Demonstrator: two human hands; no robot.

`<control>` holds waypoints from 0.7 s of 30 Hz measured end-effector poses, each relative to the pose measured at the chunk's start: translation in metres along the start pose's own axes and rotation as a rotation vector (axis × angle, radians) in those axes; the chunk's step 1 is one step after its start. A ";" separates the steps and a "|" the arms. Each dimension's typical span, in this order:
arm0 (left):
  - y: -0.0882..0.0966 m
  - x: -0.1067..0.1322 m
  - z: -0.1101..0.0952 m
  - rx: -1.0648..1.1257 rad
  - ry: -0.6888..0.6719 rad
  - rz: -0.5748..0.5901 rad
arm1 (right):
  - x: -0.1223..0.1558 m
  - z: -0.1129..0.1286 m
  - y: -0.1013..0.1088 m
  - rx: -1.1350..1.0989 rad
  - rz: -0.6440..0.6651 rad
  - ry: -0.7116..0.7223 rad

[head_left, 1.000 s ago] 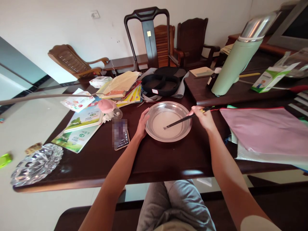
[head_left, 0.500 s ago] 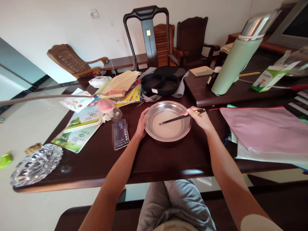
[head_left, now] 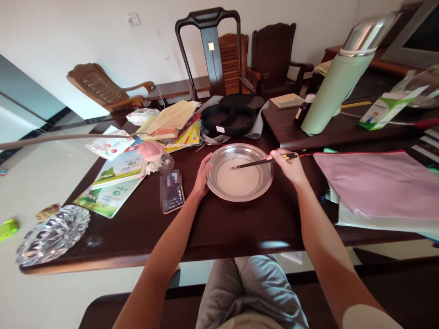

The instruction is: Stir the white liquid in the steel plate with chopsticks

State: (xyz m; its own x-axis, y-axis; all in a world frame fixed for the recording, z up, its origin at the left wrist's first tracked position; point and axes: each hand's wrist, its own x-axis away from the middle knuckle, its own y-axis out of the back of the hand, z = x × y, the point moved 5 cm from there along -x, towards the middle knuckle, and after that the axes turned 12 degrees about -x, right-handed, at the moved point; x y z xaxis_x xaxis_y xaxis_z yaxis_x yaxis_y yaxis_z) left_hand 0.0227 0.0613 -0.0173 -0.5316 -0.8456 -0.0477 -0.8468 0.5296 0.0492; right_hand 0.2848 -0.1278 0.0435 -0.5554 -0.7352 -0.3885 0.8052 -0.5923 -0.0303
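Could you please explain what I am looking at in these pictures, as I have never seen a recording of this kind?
There is no machine here. One camera worn on a person's head looks forward and down, so both bare arms reach in from below. The left hand rests against the rim of a shallow metal dish with a pale layer in its bottom. The right hand holds dark chopsticks, tips over the dish. On the dark wooden table lie a phone, books, a glass ashtray, a pink folder and a green thermos.
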 end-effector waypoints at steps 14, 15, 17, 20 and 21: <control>0.000 0.000 0.001 0.009 0.004 -0.001 | -0.001 0.001 0.010 -0.012 -0.091 0.008; 0.001 0.000 0.001 0.007 0.004 -0.004 | -0.001 0.000 0.015 -0.033 -0.139 0.007; 0.001 -0.001 0.001 0.003 0.006 -0.009 | -0.002 -0.001 0.018 -0.072 -0.160 -0.007; 0.001 -0.001 0.002 0.007 0.007 -0.012 | -0.001 -0.002 0.003 -0.075 -0.007 -0.042; 0.001 -0.001 0.002 0.008 0.005 -0.012 | 0.000 -0.002 -0.003 -0.066 0.050 -0.047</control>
State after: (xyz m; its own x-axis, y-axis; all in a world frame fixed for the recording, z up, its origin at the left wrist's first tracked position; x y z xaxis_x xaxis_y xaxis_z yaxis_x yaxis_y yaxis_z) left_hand 0.0222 0.0633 -0.0196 -0.5216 -0.8521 -0.0430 -0.8531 0.5202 0.0403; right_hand 0.2825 -0.1255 0.0416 -0.5223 -0.7788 -0.3473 0.8432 -0.5326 -0.0735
